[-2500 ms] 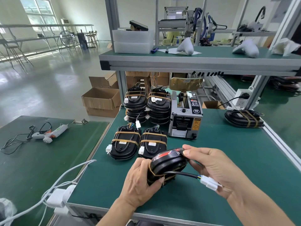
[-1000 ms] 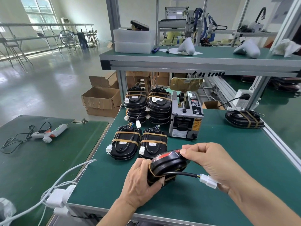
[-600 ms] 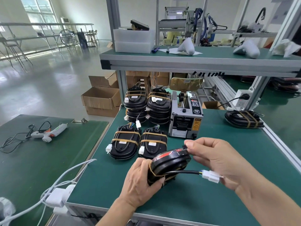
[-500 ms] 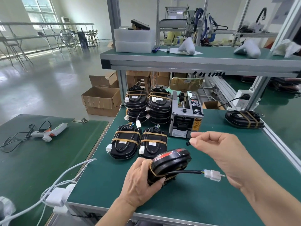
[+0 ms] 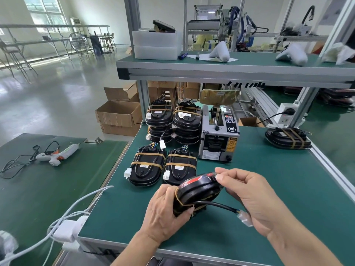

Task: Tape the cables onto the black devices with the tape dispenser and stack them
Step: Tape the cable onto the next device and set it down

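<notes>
My left hand [image 5: 163, 212] grips the black device [image 5: 197, 192] tight; my right hand [image 5: 247, 191] pinches its far edge; I should press the tape flat over the cable [image 5: 217, 205], I think.

A green-topped workbench [image 5: 269, 189] with an aluminium edge carries the work. Toward its far edge stands a grey tape dispenser [image 5: 219, 143], and just left of it two stacks of taped black devices [image 5: 172, 121], side by side. In front of the stacks two single taped devices [image 5: 163, 166] lie flat, side by side. Near the far right corner rests another taped black device [image 5: 288, 138], well apart from the rest.
</notes>
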### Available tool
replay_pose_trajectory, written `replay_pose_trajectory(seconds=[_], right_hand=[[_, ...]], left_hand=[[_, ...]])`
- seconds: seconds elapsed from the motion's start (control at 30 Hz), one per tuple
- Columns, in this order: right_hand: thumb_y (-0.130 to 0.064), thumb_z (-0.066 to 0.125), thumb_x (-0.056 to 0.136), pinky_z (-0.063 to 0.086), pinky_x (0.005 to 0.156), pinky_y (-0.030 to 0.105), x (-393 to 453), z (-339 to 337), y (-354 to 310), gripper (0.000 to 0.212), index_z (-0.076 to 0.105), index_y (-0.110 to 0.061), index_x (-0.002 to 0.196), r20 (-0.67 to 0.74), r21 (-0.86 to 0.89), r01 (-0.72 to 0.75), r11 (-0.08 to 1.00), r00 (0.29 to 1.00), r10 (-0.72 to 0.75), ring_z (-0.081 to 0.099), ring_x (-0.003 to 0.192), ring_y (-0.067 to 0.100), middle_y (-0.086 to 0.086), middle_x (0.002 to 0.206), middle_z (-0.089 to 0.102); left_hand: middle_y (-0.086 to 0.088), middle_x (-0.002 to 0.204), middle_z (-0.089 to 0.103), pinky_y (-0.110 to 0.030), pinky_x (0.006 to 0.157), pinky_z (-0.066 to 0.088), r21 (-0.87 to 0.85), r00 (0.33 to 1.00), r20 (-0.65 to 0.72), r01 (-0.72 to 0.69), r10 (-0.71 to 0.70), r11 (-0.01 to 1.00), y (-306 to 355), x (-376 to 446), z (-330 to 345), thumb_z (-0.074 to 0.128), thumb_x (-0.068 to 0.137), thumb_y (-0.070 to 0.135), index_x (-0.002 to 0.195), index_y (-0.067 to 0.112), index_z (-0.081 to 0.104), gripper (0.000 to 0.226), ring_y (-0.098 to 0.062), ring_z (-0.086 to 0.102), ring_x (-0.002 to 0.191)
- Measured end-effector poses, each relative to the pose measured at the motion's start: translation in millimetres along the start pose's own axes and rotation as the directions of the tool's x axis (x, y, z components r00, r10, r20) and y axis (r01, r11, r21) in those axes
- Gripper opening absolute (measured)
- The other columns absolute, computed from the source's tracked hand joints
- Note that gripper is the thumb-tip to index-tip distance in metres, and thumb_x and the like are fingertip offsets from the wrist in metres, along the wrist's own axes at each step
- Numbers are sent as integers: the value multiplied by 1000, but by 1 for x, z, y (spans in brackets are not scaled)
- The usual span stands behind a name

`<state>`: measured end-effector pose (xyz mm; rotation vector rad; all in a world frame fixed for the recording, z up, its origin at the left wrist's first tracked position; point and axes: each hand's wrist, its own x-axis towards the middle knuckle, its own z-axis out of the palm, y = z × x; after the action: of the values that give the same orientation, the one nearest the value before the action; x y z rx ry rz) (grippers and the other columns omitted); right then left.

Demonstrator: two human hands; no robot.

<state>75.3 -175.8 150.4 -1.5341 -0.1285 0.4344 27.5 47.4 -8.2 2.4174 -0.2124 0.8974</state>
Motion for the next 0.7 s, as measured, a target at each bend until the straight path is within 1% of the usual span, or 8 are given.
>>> replay_pose_trajectory(seconds=[0.1,0.13,0.2,0.23,0.33,0.43,0.5,0.7], right_hand=[[-29,81,80,44,112,43,1,-2,-3,13,79,-17,84,9,31,-28,999,1000,28,67,116,13,-16,118,75],[-31,81,80,46,110,42,0,-2,-4,13,79,-19,84,11,31,-37,999,999,36,64,112,14,-18,118,75],[-34,81,79,47,98,42,-1,-1,-6,13,78,-22,84,22,26,-50,998,999,49,56,103,14,-21,119,74],[-34,81,80,47,95,40,-2,0,-7,13,78,-22,84,18,25,-49,999,999,48,57,102,12,-20,119,74],[-21,80,83,47,105,32,0,2,-6,6,81,-17,78,-14,27,-25,999,1000,25,69,103,1,-14,113,77],[-16,80,83,43,114,39,0,3,-4,9,80,-14,74,-34,50,-40,998,999,42,69,112,5,-12,112,78],[-14,80,83,42,115,43,-1,3,-4,12,79,-13,72,-47,61,-51,997,997,54,68,114,7,-11,112,78],[-11,80,84,43,113,35,-2,4,-6,14,79,-13,69,-54,37,-32,999,998,34,71,102,-2,-12,107,79]], left_hand=[[8,97,63,-32,75,51,1,1000,5,0,0,1000,0,0,0,68,93,50,110,21,52,37,-17,57,91],[9,97,63,-32,75,52,-1,1000,8,0,0,1000,1,0,-1,68,93,50,110,21,52,37,-17,57,91],[10,98,63,-33,75,52,0,1000,8,-5,5,1000,1,0,-1,68,93,50,110,21,52,37,-17,57,91],[9,98,63,-33,75,52,-1,1000,9,-4,4,1000,1,0,-1,68,93,50,110,21,53,37,-17,57,92],[6,98,63,-35,75,52,-6,1000,7,6,-6,1000,1,0,-1,70,91,48,110,21,52,37,-19,58,92],[7,96,63,-33,75,51,-3,1000,5,8,-8,1000,1,0,-1,70,91,48,110,22,51,38,-18,57,91],[7,96,63,-32,75,51,-6,1000,9,11,-11,1000,1,0,-2,70,91,49,110,23,51,38,-17,57,91],[7,96,62,-29,75,50,-12,1000,14,18,-18,1000,0,0,-1,69,91,49,111,23,51,38,-17,56,91]])
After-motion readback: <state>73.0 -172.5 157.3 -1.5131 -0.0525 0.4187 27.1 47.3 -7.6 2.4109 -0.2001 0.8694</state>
